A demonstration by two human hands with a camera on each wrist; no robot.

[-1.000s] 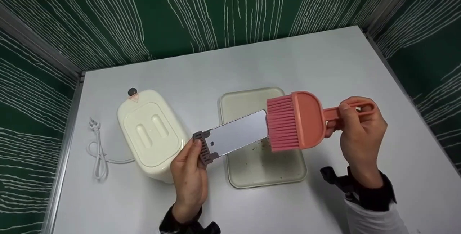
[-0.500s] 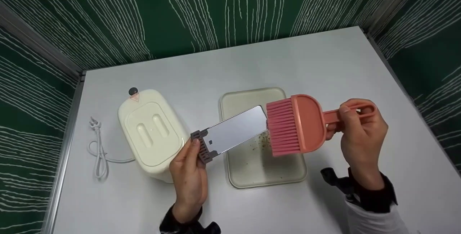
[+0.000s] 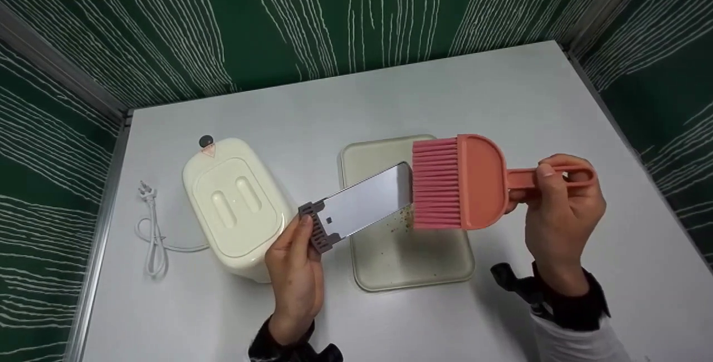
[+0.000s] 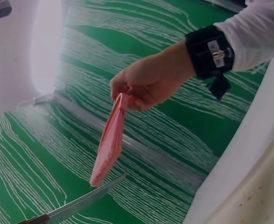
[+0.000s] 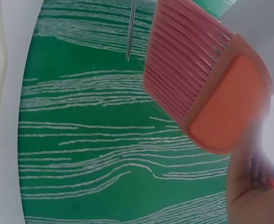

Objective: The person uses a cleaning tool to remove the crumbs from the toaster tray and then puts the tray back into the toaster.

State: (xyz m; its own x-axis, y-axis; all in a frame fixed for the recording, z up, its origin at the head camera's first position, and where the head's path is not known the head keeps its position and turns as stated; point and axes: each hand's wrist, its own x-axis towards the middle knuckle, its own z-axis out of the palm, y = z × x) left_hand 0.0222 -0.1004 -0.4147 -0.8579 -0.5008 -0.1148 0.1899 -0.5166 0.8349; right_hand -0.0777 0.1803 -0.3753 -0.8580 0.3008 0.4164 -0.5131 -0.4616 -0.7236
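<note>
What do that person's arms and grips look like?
The left grip and right grip are bare, without gloves. The left wristband and right wristband are black, each with a black part sticking out; the right one also carries a small silvery piece. The right sleeve is white; the left one isn't clear.

Tray, centre of head view: middle hidden behind my silvery plate and brush. Specks on it: too small to identify. Cream appliance, left: lower right side partly covered by my left hand. Brush handle: partly covered by my right hand, cut off at lower right in the right-wrist view. Right sleeve: cut by bottom edge.
</note>
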